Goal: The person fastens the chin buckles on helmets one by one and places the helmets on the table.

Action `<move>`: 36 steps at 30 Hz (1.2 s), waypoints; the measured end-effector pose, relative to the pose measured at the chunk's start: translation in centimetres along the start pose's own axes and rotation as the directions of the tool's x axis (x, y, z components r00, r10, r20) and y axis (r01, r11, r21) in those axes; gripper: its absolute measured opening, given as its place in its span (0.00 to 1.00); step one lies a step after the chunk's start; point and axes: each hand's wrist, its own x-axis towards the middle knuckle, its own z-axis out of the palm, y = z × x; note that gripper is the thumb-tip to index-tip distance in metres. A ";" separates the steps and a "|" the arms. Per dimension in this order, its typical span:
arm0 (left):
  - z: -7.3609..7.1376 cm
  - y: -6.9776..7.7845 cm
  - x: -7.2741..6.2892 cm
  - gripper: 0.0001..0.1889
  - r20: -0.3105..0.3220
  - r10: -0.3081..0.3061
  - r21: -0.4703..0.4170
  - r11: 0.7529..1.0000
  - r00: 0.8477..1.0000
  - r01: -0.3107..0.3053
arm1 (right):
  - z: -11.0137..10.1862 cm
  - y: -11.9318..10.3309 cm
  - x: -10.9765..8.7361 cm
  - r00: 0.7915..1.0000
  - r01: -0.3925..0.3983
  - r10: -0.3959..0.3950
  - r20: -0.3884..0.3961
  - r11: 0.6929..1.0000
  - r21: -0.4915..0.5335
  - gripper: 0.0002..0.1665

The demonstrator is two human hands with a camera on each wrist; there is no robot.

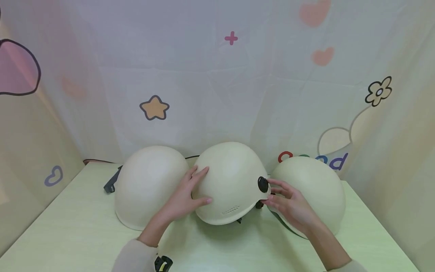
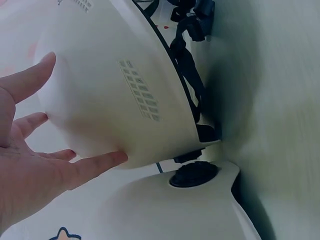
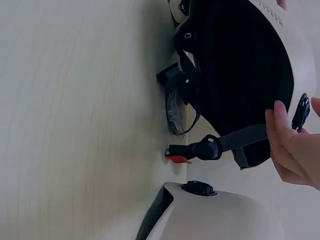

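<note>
A cream helmet (image 1: pixel 231 181) is in the middle of the head view, tilted so that its dark inside (image 3: pixel 240 65) shows in the right wrist view. My left hand (image 1: pixel 185 196) lies against its left side, with fingers spread and fairly straight on the smooth shell. At the other side my right hand (image 1: pixel 289 200) pinches the rim beside a round black knob (image 1: pixel 263 184), thumb and fingers on either side of the edge. The chin strap (image 3: pixel 245 136) hangs from the helmet, with a black buckle with a red tab (image 3: pixel 178 160) at its end.
Two similar helmets flank it on the pale table (image 1: pixel 85 226): a left helmet (image 1: pixel 149 181) and a right helmet (image 1: pixel 312 189), both dome up. A black strap end (image 1: pixel 111 185) pokes out at far left. Behind hangs a printed curtain (image 1: pixel 210 98).
</note>
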 end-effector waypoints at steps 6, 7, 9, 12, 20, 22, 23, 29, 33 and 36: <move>0.1 0.5 0.2 0.40 0.002 0.016 -0.014 1.000 1.000 -0.016 | 0.2 -0.6 0.0 1.000 0.005 -0.005 -0.014 1.000 0.014 0.29; 0.1 0.5 0.2 0.40 0.004 0.014 -0.016 1.000 1.000 -0.014 | 0.2 -0.7 0.0 1.000 0.009 -0.009 -0.016 1.000 0.013 0.29; 0.1 0.7 0.1 0.41 0.010 0.013 -0.017 1.000 1.000 -0.013 | 0.3 -0.9 0.0 1.000 0.019 -0.018 -0.016 1.000 0.012 0.29; 0.0 1.0 0.2 0.42 0.018 0.019 -0.005 1.000 1.000 -0.019 | 0.5 -1.3 0.1 0.999 0.050 -0.050 -0.002 0.999 0.011 0.29; -0.2 2.8 0.2 0.41 0.047 0.061 0.015 0.998 0.997 -0.061 | 0.8 -2.8 0.5 0.993 0.118 -0.118 -0.001 0.992 0.049 0.24; -0.2 3.4 0.2 0.40 0.051 0.066 0.009 0.998 0.997 -0.066 | 1.0 -3.4 0.6 0.991 0.136 -0.136 -0.013 0.988 0.071 0.22; -0.2 3.7 0.2 0.39 0.052 0.069 0.007 0.998 0.996 -0.069 | 1.1 -3.7 0.7 0.990 0.142 -0.141 -0.020 0.987 0.080 0.21; 0.0 5.0 0.0 0.38 0.058 0.061 0.003 0.998 0.996 -0.061 | 1.8 -5.3 1.0 0.991 0.124 -0.118 -0.060 0.986 0.108 0.18; 0.1 5.2 -0.1 0.40 0.047 0.055 0.018 0.998 0.997 -0.056 | 2.0 -5.8 1.3 0.994 0.094 -0.086 -0.067 0.988 0.121 0.21; 0.2 5.2 -0.1 0.41 0.037 0.053 0.024 0.998 0.998 -0.054 | 2.1 -5.9 1.6 0.995 0.085 -0.077 -0.069 0.990 0.113 0.23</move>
